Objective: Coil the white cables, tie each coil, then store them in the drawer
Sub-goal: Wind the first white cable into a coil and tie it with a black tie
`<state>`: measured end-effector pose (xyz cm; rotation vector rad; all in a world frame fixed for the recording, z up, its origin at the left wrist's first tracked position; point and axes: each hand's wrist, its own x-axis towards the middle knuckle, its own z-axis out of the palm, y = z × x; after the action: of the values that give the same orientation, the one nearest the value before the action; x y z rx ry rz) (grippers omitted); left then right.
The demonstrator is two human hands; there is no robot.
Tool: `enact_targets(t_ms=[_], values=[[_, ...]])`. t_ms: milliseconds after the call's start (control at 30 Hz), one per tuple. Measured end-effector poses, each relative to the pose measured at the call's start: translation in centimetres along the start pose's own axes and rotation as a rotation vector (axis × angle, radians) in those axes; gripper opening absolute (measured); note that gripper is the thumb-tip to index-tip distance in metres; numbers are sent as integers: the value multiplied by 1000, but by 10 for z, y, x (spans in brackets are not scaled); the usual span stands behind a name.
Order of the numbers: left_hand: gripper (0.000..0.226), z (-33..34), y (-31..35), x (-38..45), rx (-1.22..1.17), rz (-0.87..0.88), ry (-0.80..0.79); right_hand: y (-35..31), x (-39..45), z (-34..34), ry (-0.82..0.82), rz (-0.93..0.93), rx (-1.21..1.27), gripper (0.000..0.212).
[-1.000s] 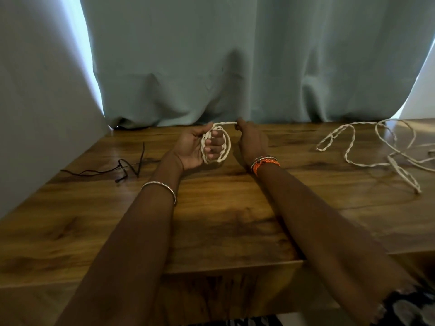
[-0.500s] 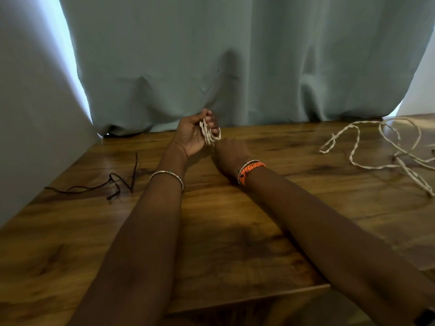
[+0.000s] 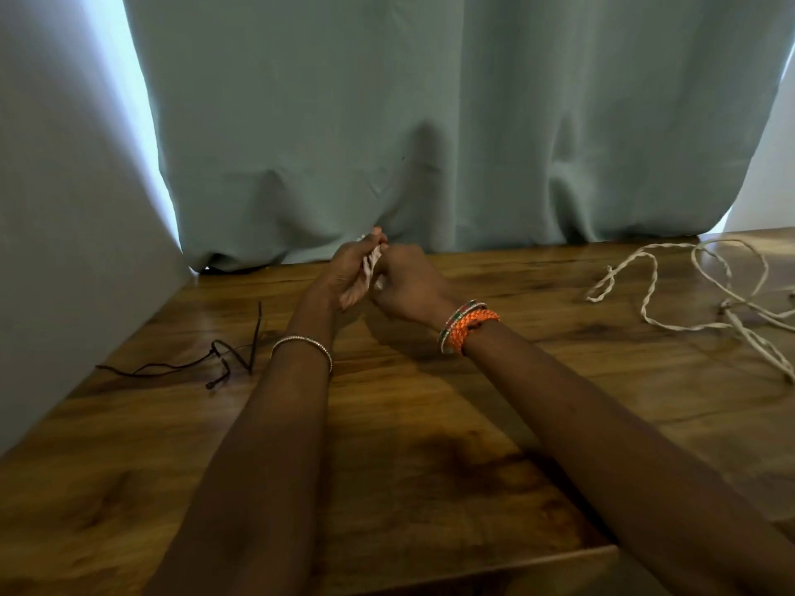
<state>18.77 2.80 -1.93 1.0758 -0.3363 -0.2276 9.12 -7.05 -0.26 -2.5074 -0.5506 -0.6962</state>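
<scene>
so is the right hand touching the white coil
Touching: the head view shows the right hand closed against the white coil that the left hand grips.

A single head-worn wide-angle view looks forward and down across the wooden table (image 3: 413,445) toward the pale curtain (image 3: 430,122) at its far edge, apparently from close range, forearms reaching in from the bottom edge.

A wooden table (image 3: 387,423) carries a loose white cable (image 3: 671,290) at right and a thin black cord (image 3: 193,363) at left.
</scene>
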Motion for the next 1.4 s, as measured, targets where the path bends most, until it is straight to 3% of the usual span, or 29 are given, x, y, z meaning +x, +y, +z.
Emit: enact_targets(t_ms=[100, 200, 367, 500, 567, 667, 767, 833, 933, 1100, 1233, 1400], values=[[29, -5, 6, -2, -75, -27, 16, 2, -1, -12, -2, 30, 59, 8], [31, -3, 10, -8, -74, -47, 53, 1, -7, -6, -30, -40, 79, 16], [41, 4, 19, -19, 47, -168, 157, 6, -20, 0, -52, -164, -24, 12], [48, 16, 22, -24, 220, -142, 284, 2, -27, 4, -59, -248, -36, 14], [42, 20, 23, -29, 298, -149, 312, 0, -25, 2, -6, -265, 25, 13], [39, 25, 20, -42, 384, -140, 179, -2, -17, 0, 100, -232, 96, 15], [55, 30, 16, -48, 291, -189, -64, 0, -7, 1, 203, -84, 263, 20], [62, 31, 19, -45, 124, -274, -165, 2, -4, -2, 197, 3, 451, 25], [66, 33, 16, -47, 127, -331, -220, 7, -5, -11, 140, 86, 628, 28], [73, 35, 11, -49, 332, -411, -261, 24, -7, -15, 149, 93, 393, 26], [74, 31, 15, -54, 361, -466, -324, 23, -11, -11, 191, -49, 232, 27], [79, 37, 26, -60, 456, -492, -452, 22, -9, -14, 261, -59, 444, 21]])
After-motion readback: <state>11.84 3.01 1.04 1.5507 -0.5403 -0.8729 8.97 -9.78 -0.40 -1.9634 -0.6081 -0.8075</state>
